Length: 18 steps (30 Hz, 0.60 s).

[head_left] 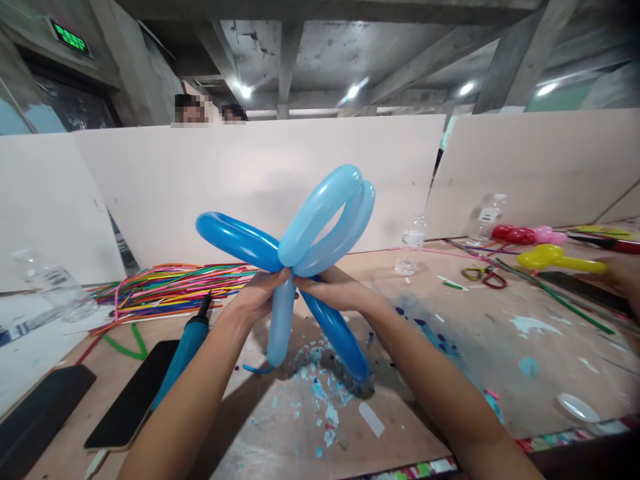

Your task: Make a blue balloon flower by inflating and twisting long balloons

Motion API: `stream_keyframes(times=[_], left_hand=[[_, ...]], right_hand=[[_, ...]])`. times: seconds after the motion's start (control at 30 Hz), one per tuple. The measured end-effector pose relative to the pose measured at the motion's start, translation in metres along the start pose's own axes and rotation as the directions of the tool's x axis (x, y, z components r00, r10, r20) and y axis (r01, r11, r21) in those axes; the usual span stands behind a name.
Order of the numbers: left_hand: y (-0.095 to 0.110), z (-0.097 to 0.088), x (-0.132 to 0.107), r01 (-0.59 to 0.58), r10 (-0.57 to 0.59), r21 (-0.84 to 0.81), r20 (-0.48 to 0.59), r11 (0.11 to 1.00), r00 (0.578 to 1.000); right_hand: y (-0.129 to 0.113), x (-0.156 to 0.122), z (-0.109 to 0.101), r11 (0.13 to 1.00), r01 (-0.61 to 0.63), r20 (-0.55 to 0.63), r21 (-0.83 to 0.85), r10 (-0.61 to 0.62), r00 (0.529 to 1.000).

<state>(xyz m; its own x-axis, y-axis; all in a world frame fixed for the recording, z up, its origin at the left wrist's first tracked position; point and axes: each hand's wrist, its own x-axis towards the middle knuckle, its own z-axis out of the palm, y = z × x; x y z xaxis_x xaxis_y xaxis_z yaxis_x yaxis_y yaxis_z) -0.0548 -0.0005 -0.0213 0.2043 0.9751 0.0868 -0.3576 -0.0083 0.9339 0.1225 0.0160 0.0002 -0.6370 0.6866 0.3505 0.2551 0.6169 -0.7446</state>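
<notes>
In front of me a twisted balloon figure stands up over the table. It joins a light blue balloon [320,213], looped at the upper right with a straight end hanging down, and a dark blue balloon [240,243], looped to the left with its other end slanting down right. My left hand [263,293] is closed at the central twist, its thumb by the top of the hanging light blue end. From the other side my right hand [333,290] pinches the same twist, beside the dark blue end. The fingertips behind the balloons are partly hidden.
Left lie a bundle of uninflated balloons [175,283], a blue hand pump [187,347], a black phone [133,393] and a bottle [55,287]. Another bottle [413,247], scissors [485,275] and a yellow balloon [565,259] beside someone's blurred hand [625,267] are right. White panels [260,173] stand behind.
</notes>
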Motion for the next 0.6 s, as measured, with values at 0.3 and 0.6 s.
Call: stream_keyframes(times=[0.3, 0.6], left_hand=[[-0.004, 0.011, 0.003, -0.014, 0.014, -0.104, 0.006, 0.994, 1.0], [0.0, 0.02, 0.003, -0.157, 0.158, 0.014, -0.065, 0.987, 0.985]], right_hand=[[-0.004, -0.001, 0.004, 0.994, 0.1, -0.043, -0.033, -0.102, 0.994], [0.001, 0.003, 0.008, 0.998, 0.043, -0.116, 0.05, -0.037, 0.993]])
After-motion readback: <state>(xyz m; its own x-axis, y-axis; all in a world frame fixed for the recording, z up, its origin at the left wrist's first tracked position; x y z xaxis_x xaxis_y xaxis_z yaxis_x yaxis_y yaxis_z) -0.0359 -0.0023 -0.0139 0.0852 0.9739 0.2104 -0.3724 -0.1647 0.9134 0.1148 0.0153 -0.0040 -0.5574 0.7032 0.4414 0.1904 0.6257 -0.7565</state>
